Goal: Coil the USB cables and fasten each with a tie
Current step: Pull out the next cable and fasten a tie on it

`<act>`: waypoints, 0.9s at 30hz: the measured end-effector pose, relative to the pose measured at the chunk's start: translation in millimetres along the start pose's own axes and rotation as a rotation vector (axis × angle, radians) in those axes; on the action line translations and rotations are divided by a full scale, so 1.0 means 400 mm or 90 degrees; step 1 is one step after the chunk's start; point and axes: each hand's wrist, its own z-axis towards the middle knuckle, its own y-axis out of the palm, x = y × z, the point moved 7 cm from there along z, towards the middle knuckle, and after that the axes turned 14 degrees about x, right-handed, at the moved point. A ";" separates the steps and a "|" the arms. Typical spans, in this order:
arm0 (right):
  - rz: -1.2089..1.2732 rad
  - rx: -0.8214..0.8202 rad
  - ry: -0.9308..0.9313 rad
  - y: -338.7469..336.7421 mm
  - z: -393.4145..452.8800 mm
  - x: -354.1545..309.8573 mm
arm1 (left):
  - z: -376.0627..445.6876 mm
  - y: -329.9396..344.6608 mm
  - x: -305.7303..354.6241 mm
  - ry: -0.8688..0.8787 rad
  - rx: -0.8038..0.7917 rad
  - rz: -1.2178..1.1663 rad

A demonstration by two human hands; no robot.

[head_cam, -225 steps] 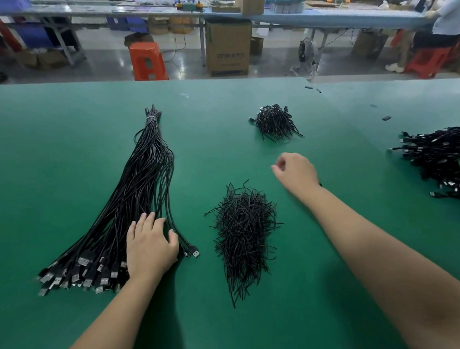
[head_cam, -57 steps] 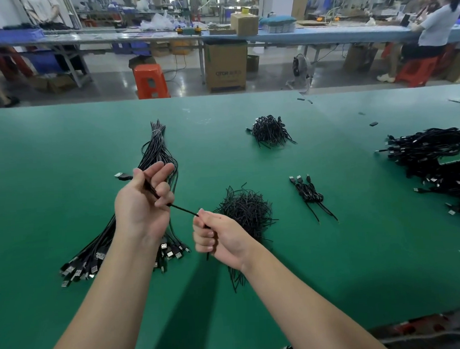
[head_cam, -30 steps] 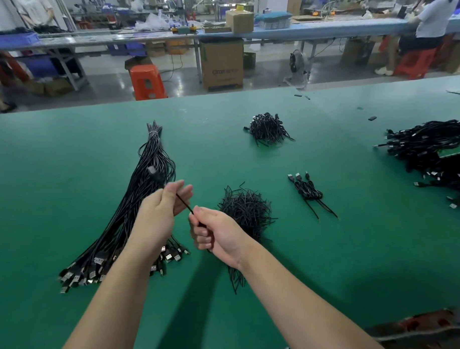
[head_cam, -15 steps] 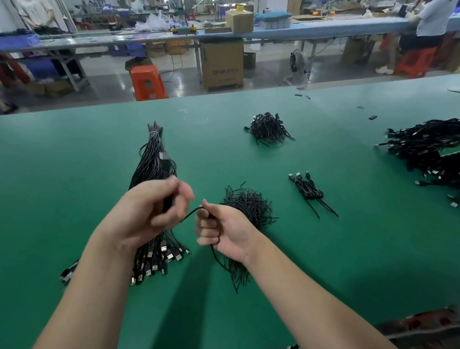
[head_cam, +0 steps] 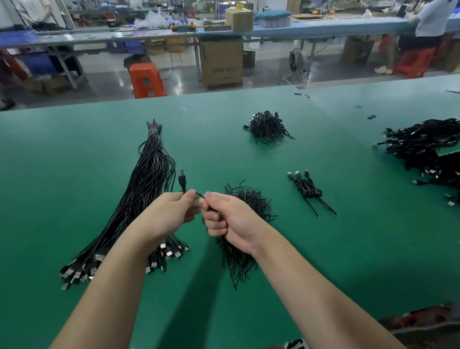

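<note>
**Cable held between both hands above the tie pile**

The left hand (head_cam: 170, 215) pinches a black USB cable (head_cam: 182, 181) just below its upright connector. The right hand (head_cam: 229, 221) is curled around the same cable, fist touching the left fingertips. Both hands sit above the green table (head_cam: 66, 154). The tie pile (head_cam: 246, 200) lies directly beneath the right hand. Left of the pile lies the uncoiled cable bundle (head_cam: 148, 182); right of it, one coiled, tied cable (head_cam: 306, 188). Beyond the pile sits a second tie heap (head_cam: 267, 127).
</note>
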 end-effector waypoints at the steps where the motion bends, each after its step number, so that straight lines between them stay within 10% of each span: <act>1: 0.003 0.000 -0.008 -0.001 -0.001 -0.004 | -0.003 0.005 0.000 0.010 -0.018 -0.005; 6: -0.009 -0.013 -0.037 -0.006 -0.012 -0.020 | -0.009 0.009 0.002 0.061 -0.095 -0.033; 11: -0.115 -0.056 -0.071 0.034 -0.022 -0.023 | -0.013 -0.006 0.045 0.129 0.065 -0.217; 16: -0.358 0.011 -0.144 0.038 -0.016 -0.017 | 0.013 -0.027 0.055 0.014 0.095 -0.542; 27: -0.518 0.083 -0.208 -0.010 -0.002 -0.030 | 0.010 0.013 0.035 -0.093 0.044 -0.640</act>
